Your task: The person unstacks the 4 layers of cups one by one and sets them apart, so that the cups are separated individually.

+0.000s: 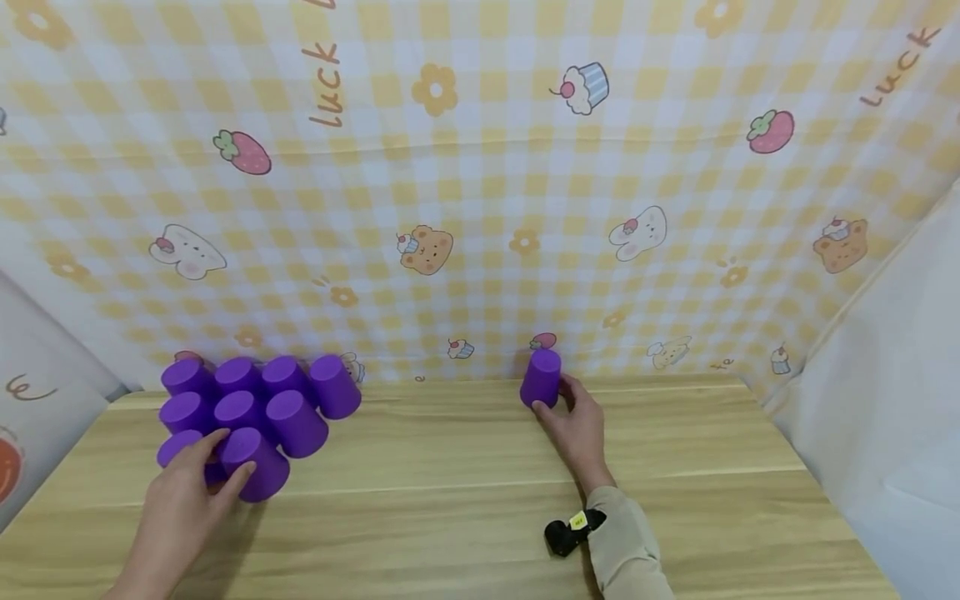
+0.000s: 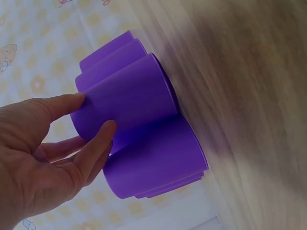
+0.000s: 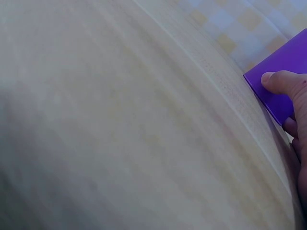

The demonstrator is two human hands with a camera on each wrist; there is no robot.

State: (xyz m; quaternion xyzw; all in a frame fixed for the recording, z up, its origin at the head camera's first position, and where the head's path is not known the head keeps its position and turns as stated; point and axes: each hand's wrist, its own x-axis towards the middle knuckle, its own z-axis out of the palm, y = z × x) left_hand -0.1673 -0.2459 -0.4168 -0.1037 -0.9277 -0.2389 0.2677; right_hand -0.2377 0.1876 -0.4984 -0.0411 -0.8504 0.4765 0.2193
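Note:
My left hand pinches the front purple cup of a group at the left, thumb on its near side and fingers on the other. In the left wrist view this cup stands mouth down against a neighbouring purple cup, its wide rim by the tabletop. Toward the back edge, my right hand grips a single purple cup low on its side, also mouth down. The right wrist view catches only part of that cup, with the thumb lying across it.
Several more upside-down purple cups stand in close rows behind my left hand. A yellow checked cloth hangs along the back edge of the wooden table. A black strap device sits at my right wrist.

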